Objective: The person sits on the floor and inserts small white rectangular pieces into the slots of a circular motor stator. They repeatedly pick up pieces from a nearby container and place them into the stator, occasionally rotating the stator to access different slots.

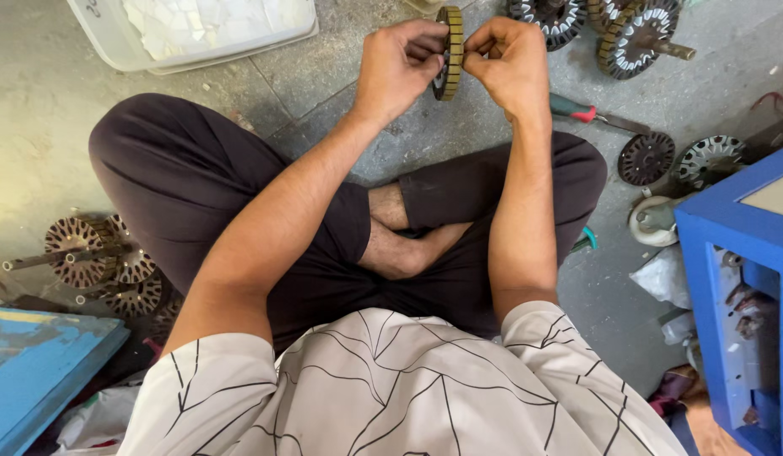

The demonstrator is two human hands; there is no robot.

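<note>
Brass-coloured and slotted around its rim, the round motor core [450, 52] was held edge-on to the camera, above the concrete floor [341, 93] and in front of the person's crossed legs [341, 219]. The left hand [397, 66] was clamped on the core's left face, with fingers curled over the upper rim. The right hand [508, 61] was closed against the right face, thumb and fingertips pinched at the upper edge of the core. Both hands touched the core and met across it; the centre of the core was hidden behind them.

Just beyond the right hand, more slotted cores with shafts [636, 34] lay on the floor. A tool with a red and green handle [577, 110] lay beside the right wrist. Farther right, two flat dark discs [647, 158] sat near a blue cabinet [738, 279], with a white cup-shaped item [653, 221] at its base.

At upper left, a white plastic tub [113, 38] held pale flat pieces. At lower left, a cluster of rusty-brown cores on shafts [96, 253] lay beside the left knee, next to a blue-painted board [37, 363]. The person sat cross-legged in dark trousers and a pale shirt with thin black lines [408, 388].
</note>
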